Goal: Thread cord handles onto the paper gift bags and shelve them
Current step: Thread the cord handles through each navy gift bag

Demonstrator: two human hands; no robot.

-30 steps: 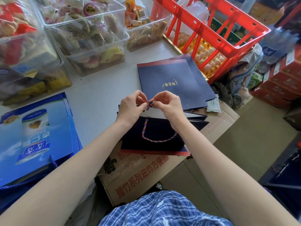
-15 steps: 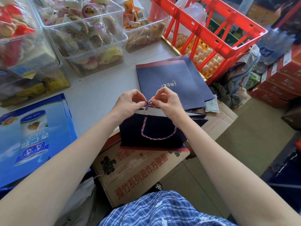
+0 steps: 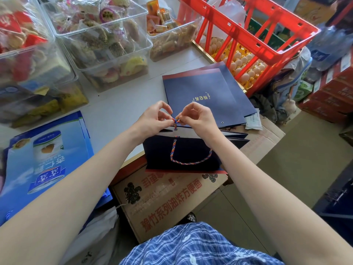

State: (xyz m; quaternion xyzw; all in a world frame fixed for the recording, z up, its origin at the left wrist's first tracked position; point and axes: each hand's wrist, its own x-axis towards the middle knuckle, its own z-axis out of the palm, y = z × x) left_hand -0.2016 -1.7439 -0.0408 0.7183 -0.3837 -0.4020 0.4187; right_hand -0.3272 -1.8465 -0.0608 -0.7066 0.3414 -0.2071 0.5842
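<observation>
A folded navy paper gift bag (image 3: 191, 155) with a red bottom band lies over the table's front edge. A twisted red, blue and orange cord handle (image 3: 188, 161) hangs in a loop on its near face. Above the bag's mouth, my left hand (image 3: 152, 119) and my right hand (image 3: 198, 117) meet, and both pinch the cord's end (image 3: 176, 121) between thumb and fingers. Behind them lies a flat stack of navy bags (image 3: 206, 92) with gold lettering and no handles.
Light blue printed gift bags (image 3: 42, 161) lie at the left. Clear bins of wrapped snacks (image 3: 99, 41) line the back. A red crate (image 3: 248, 31) stands over egg trays at the right. A cardboard box (image 3: 172, 196) sits under the table edge.
Both hands stay together at the cord's end, and their fingers have shifted slightly around it. The view has moved a little; the bag has not moved.
</observation>
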